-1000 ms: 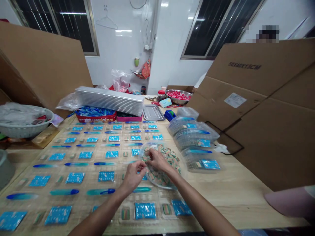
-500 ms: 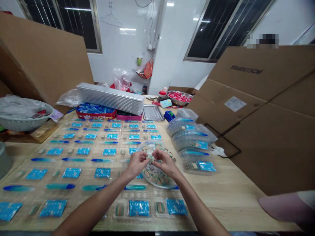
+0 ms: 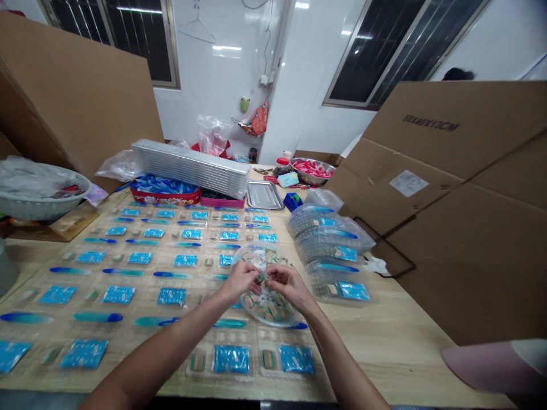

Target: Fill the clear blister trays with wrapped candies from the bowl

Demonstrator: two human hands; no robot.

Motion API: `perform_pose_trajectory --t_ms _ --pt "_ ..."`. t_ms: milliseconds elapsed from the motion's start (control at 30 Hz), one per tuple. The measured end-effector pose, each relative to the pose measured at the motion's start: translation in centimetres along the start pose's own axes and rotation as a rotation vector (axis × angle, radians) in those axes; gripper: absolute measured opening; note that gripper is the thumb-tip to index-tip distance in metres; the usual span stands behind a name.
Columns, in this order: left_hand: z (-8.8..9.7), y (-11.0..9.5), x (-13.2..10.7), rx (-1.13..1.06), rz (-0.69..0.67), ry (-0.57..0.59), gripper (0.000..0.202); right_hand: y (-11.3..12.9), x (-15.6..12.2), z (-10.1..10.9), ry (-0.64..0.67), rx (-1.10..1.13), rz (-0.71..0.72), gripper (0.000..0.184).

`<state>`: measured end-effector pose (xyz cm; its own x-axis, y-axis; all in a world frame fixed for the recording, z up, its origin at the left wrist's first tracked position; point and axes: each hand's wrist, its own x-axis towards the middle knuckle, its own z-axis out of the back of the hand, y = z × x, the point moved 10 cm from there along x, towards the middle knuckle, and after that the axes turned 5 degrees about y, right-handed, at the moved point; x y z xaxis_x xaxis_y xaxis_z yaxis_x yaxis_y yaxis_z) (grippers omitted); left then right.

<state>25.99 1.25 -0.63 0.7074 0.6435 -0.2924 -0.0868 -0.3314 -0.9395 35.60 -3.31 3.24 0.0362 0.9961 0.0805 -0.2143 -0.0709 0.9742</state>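
My left hand [image 3: 243, 281] and my right hand [image 3: 289, 286] meet over a clear round bowl [image 3: 280, 324] of small striped blocks [image 3: 273, 306]. Both have their fingers pinched together. A small greenish piece [image 3: 261, 277] shows between the fingertips, partly covered by them; it looks like one of the striped blocks. White scraps [image 3: 258, 259] lie among the blocks. Around the bowl, rows of clear plastic trays [image 3: 252, 373] each carry a blue patterned packet [image 3: 232, 359], a striped block and a blue pen-shaped stick [image 3: 231, 324].
Filled clear trays [image 3: 337, 273] are stacked right of the bowl. Behind the rows stand a red tin of blue sticks [image 3: 164, 196], a pile of silver trays [image 3: 192, 169] and a metal tray [image 3: 265, 195]. Large cardboard sheets [image 3: 470, 228] flank the table. A pale basket [image 3: 47, 205] sits left.
The view has shifted slightly. My hands stay over the bowl, and their fingertips have come closer together around a small piece.
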Motion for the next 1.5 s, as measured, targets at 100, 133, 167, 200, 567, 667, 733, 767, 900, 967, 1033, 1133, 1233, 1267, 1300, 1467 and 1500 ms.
perform_pose_trajectory --t_ms 100,133,167,200,567,667,733,767,900,967,1033,1133,1233,1267,1300,1467,1500 --pt "-0.8 0.2 -0.3 -0.054 -0.001 0.076 0.029 0.1 0.0 -0.2 0.028 -0.048 0.016 0.02" --pt "-1.0 0.3 -0.3 -0.068 -0.002 0.096 0.033 -0.1 -0.1 -0.2 0.034 -0.03 0.001 0.022" --pt "-1.1 0.4 -0.3 -0.08 0.004 0.105 0.036 -0.4 -0.2 -0.3 0.036 -0.004 -0.018 0.024" --pt "-1.1 0.6 -0.3 -0.09 0.016 0.1 0.037 -0.5 -0.3 -0.3 0.029 0.022 -0.03 0.026" --pt "-1.2 0.5 -0.2 -0.204 -0.016 -0.008 0.015 -0.5 -1.4 1.8 -0.166 0.011 0.007 0.029" --pt "-1.9 0.4 -0.5 -0.224 -0.031 0.032 0.007 -1.0 -1.6 1.9 -0.174 -0.06 -0.008 0.029" --pt "-2.1 0.6 -0.6 -0.228 -0.022 0.034 0.01 -0.6 -1.8 2.0 -0.182 -0.137 0.023 0.026" --pt "-2.0 0.8 -0.6 -0.229 -0.016 0.021 0.013 -0.4 -1.9 2.0 -0.187 -0.169 0.043 0.025" --pt "-1.4 1.1 -0.5 -0.196 -0.009 -0.024 0.015 0.3 -2.4 2.0 -0.206 -0.215 0.099 0.026" --pt "-1.3 1.0 -0.4 -0.169 -0.021 -0.033 0.012 0.5 -2.6 2.0 -0.218 -0.206 0.12 0.025" --pt "-1.1 0.9 -0.4 -0.159 -0.033 -0.041 0.012 0.5 -2.7 2.0 -0.219 -0.184 0.132 0.026" --pt "-1.2 0.7 -0.5 -0.15 -0.052 -0.033 0.014 0.3 -2.7 1.8 -0.204 -0.16 0.121 0.025" --pt "-0.7 0.7 -0.6 -0.126 -0.052 -0.087 0.014 0.3 -2.7 1.7 -0.196 -0.169 0.118 0.025" --pt "-0.4 0.6 -0.6 -0.111 -0.052 -0.116 0.019 0.3 -2.7 1.8 -0.199 -0.176 0.117 0.026" --pt "-0.1 0.5 -0.7 -0.087 -0.054 -0.14 0.029 0.3 -2.7 1.9 -0.203 -0.179 0.113 0.027" --pt "-0.1 -1.0 -0.8 0.067 -0.139 -0.138 0.051 -0.1 -2.4 2.2 -0.176 -0.052 0.077 0.033" --pt "-0.6 -1.0 -0.7 0.053 -0.133 -0.1 0.041 -0.1 -2.3 2.1 -0.165 -0.02 0.074 0.033"
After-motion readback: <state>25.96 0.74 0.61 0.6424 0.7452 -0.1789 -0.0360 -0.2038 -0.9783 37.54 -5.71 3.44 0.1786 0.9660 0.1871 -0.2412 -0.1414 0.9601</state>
